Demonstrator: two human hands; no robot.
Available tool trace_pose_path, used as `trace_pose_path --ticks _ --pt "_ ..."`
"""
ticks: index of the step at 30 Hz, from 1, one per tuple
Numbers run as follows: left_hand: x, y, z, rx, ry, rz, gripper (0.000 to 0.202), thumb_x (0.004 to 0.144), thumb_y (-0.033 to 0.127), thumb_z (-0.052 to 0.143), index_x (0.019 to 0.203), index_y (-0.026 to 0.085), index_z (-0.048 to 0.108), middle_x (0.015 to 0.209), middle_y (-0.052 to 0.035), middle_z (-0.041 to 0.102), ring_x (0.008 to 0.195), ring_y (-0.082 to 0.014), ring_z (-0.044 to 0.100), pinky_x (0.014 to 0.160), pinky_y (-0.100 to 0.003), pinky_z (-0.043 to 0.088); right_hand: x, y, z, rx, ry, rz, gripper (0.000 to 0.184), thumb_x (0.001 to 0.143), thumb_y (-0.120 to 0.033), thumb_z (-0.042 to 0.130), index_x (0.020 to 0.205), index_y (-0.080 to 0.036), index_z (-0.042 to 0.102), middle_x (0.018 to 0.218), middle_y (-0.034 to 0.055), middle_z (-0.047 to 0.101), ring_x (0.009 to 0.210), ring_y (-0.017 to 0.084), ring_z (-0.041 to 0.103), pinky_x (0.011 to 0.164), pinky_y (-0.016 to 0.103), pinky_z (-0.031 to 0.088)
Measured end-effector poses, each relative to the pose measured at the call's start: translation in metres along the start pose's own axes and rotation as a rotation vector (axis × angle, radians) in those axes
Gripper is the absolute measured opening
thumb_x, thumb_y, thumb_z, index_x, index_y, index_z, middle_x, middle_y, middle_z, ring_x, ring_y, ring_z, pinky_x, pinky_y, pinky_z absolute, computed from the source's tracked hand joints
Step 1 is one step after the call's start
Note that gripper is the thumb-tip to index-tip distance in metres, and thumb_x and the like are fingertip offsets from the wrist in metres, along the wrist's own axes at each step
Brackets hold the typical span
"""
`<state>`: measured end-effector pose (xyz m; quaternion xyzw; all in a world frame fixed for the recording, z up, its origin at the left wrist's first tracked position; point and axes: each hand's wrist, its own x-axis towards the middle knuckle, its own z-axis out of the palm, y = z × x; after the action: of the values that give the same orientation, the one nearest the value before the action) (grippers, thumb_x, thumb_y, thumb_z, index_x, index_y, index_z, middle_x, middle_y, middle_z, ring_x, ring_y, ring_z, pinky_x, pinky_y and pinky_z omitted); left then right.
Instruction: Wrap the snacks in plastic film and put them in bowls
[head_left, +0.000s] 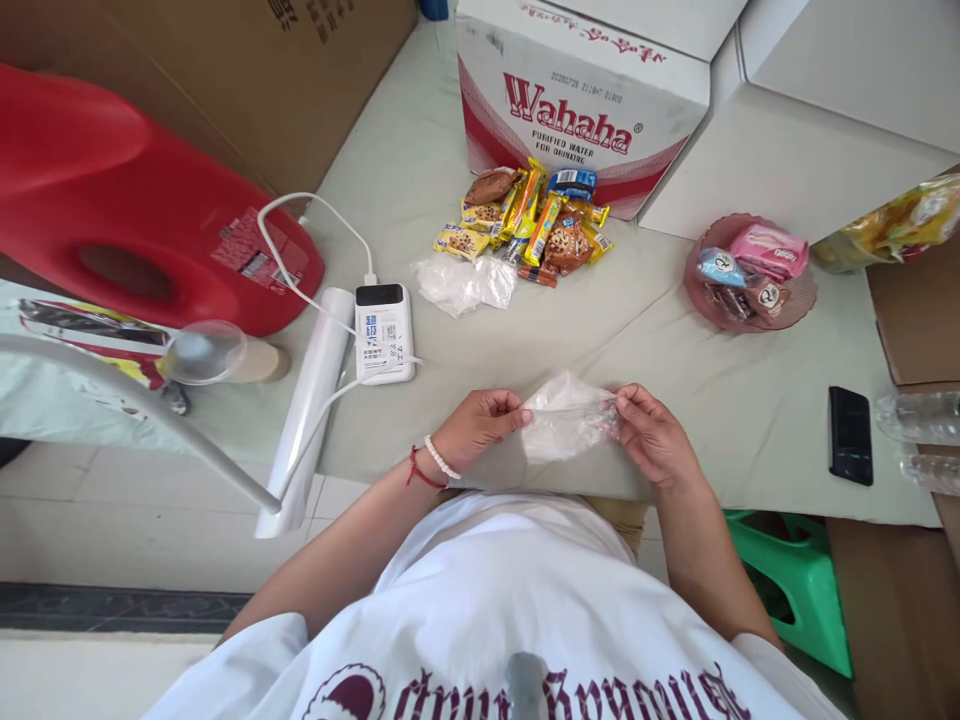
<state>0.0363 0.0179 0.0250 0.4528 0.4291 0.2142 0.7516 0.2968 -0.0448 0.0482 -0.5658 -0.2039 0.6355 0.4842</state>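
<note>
Between my two hands a clear plastic bag is stretched over the near edge of the table. My left hand, with a white bead bracelet and a red string on its wrist, pinches the bag's left edge between thumb and fingers. On the other side, my right hand grips the bag's upper right corner. Beyond them lie more crumpled clear bags, touching a pile of wrapped snacks in yellow, brown and blue packets. A pink glass bowl holding several wrapped sweets stands to the right.
A white power bank with cables lies left of my hands, beside a white lamp. Further left are a plastic cup and a big red jug. A Wahaha carton stands behind; a black phone lies right.
</note>
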Motion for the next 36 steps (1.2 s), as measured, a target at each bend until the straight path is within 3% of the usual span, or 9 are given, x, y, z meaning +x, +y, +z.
trace_pose_path --ticks 5,11,16,19,23,26,28,31,36 --pt "-0.002 0.000 -0.020 0.137 -0.078 -0.052 0.048 0.068 0.056 0.085 0.066 0.017 0.056 0.057 0.0076 0.039 0.055 -0.0065 0.030 0.052 -0.022 0.021 0.007 0.013 -0.007 -0.119 0.094 -0.007 0.041 0.072 -0.050 0.087 0.082 -0.022 0.058 0.071 -0.0037 0.060 0.051 0.007 0.044 0.041 0.020 0.035" --pt "-0.005 0.008 -0.020 0.126 0.012 0.098 0.042 0.074 0.048 0.080 0.067 0.018 0.051 0.092 -0.0052 0.067 0.081 -0.0142 0.058 0.070 -0.025 0.044 0.004 0.007 -0.009 -0.219 -0.004 0.017 0.038 0.074 -0.050 0.085 0.082 -0.021 0.060 0.060 -0.0068 0.052 0.044 0.005 0.032 0.037 0.020 0.021" --pt "0.008 0.017 -0.021 0.150 0.155 0.139 0.034 0.085 0.050 0.068 0.080 0.021 0.052 0.064 0.0048 0.051 0.054 -0.0107 0.044 0.055 -0.024 0.038 -0.004 -0.018 -0.027 -0.407 -0.179 0.144 0.039 0.076 -0.051 0.083 0.096 -0.019 0.073 0.062 -0.0049 0.054 0.048 0.005 0.037 0.042 0.020 0.026" --pt "0.022 0.027 -0.021 0.492 0.369 0.335 0.021 0.085 0.039 0.068 0.083 0.020 0.059 0.075 0.0000 0.057 0.065 -0.0151 0.052 0.063 -0.029 0.045 -0.001 -0.022 -0.032 -0.439 -0.180 0.137 0.038 0.072 -0.050 0.086 0.087 -0.017 0.074 0.064 -0.0029 0.059 0.048 0.006 0.041 0.044 0.021 0.031" --pt "0.020 0.035 0.007 0.861 0.702 0.739 0.018 0.090 0.027 0.062 0.106 0.018 0.065 0.107 -0.0107 0.063 0.095 -0.0225 0.060 0.085 -0.038 0.052 0.005 -0.009 -0.023 -0.320 0.066 0.000 0.040 0.066 -0.051 0.088 0.080 -0.019 0.070 0.068 -0.0014 0.065 0.050 0.007 0.045 0.044 0.022 0.036" --pt "0.007 0.026 0.042 0.929 0.430 1.036 0.013 0.097 0.024 0.055 0.102 0.021 0.066 0.099 -0.0082 0.065 0.090 -0.0192 0.061 0.083 -0.033 0.052 0.002 0.005 -0.012 -0.241 0.166 -0.064 0.040 0.066 -0.051 0.089 0.081 -0.021 0.067 0.067 -0.0017 0.065 0.049 0.008 0.044 0.042 0.022 0.035" --pt "0.004 0.015 0.062 0.923 0.240 1.072 0.017 0.100 0.033 0.055 0.103 0.021 0.067 0.096 -0.0075 0.065 0.087 -0.0186 0.060 0.080 -0.032 0.052 -0.004 0.012 -0.006 -0.220 0.155 -0.080 0.039 0.068 -0.050 0.088 0.081 -0.021 0.065 0.064 -0.0028 0.063 0.047 0.008 0.043 0.041 0.022 0.035" --pt "0.010 -0.004 0.079 0.932 0.122 0.916 0.035 0.097 0.051 0.058 0.109 0.020 0.068 0.099 -0.0091 0.065 0.091 -0.0214 0.061 0.075 -0.032 0.052 -0.012 0.017 0.000 -0.196 0.130 -0.108 0.038 0.072 -0.050 0.087 0.078 -0.022 0.063 0.061 -0.0043 0.060 0.046 0.008 0.042 0.041 0.022 0.036" --pt "0.023 -0.018 0.077 0.888 -0.033 0.583 0.020 0.099 0.028 0.053 0.090 0.020 0.069 0.082 -0.0037 0.063 0.077 -0.0175 0.059 0.070 -0.030 0.045 -0.020 0.011 -0.001 -0.170 0.099 -0.019 0.041 0.069 -0.054 0.089 0.081 -0.020 0.068 0.074 -0.0001 0.068 0.058 0.010 0.055 0.050 0.022 0.048"
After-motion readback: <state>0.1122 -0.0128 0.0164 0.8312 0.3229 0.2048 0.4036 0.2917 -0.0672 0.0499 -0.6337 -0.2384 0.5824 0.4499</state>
